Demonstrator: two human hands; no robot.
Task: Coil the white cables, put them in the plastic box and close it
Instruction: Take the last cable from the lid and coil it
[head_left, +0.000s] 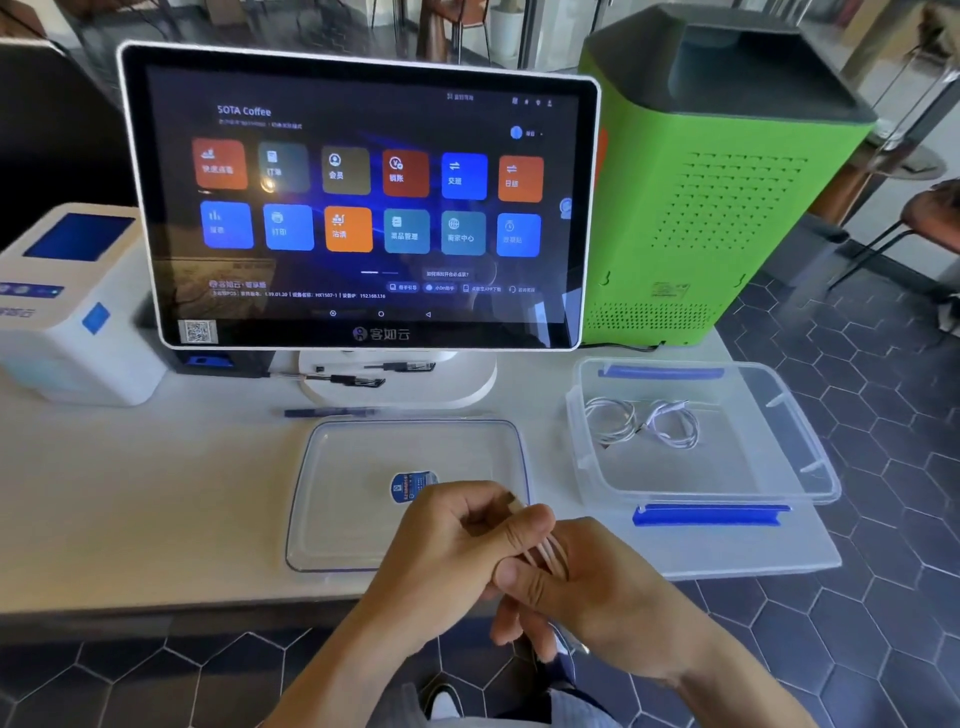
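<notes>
Both hands meet at the table's front edge, over the near right corner of the clear lid (363, 519). My left hand (457, 540) and my right hand (582, 587) together hold a white cable (548, 553), gathered in several strands between the fingers. The clear plastic box (810, 467) with blue clips stands open at the right. Two coiled white cables (644, 423) lie inside it, toward its far left. The lid lies flat on the table, left of the box, with a blue sticker in its middle.
A large touchscreen terminal (363, 197) stands behind the lid, with pens (358, 382) on its base and a blue pen (327, 413) in front. A white printer (67, 306) is at the left, a green machine (701, 197) at the back right.
</notes>
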